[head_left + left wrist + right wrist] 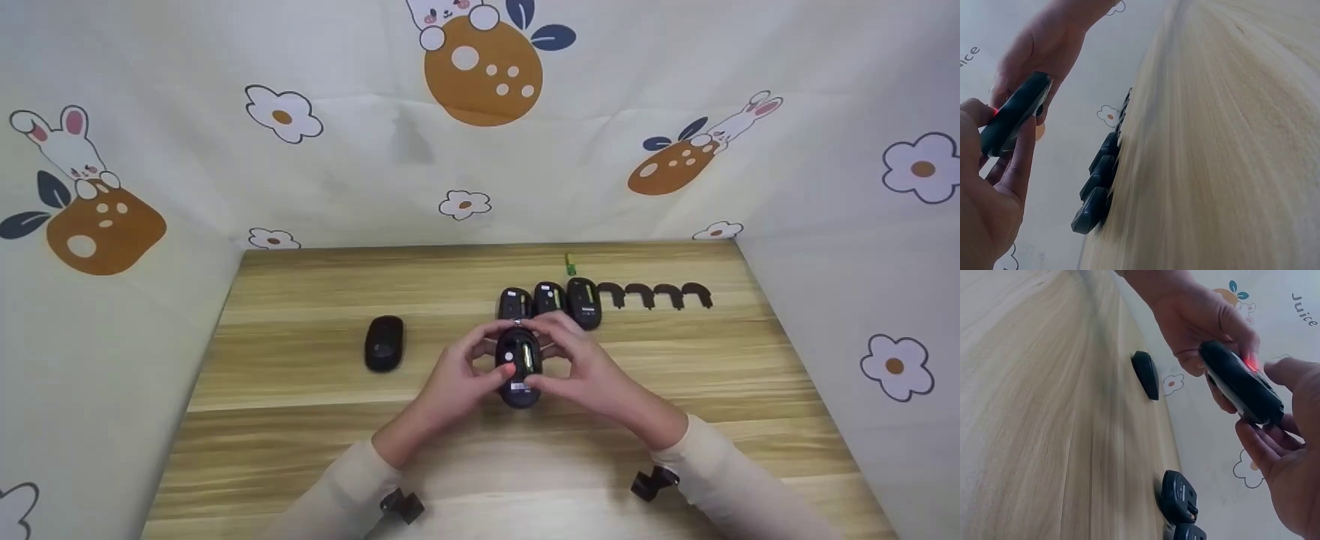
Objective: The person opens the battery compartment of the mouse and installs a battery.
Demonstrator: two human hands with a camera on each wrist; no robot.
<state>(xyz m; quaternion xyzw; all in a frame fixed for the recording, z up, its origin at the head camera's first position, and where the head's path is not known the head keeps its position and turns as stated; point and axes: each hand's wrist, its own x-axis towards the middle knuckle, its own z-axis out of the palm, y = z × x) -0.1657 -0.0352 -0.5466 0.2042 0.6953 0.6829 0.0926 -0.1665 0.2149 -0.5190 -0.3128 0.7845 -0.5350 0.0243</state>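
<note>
From my end, the surface [270, 427] offers open room towards its front edge. Above its middle my left hand [465, 367] and right hand [581, 360] pinch opposite sides of the held mouse [517, 349], underside up. I'd judge the step as work at its open battery slot; next calls for a firm pinch, staying off the three mice [546, 300] just beyond. The lone mouse [384, 343] sits nearer the left edge, four covers [640, 289] run rightward, and a loose battery [571, 264] lies near the back edge.
</note>
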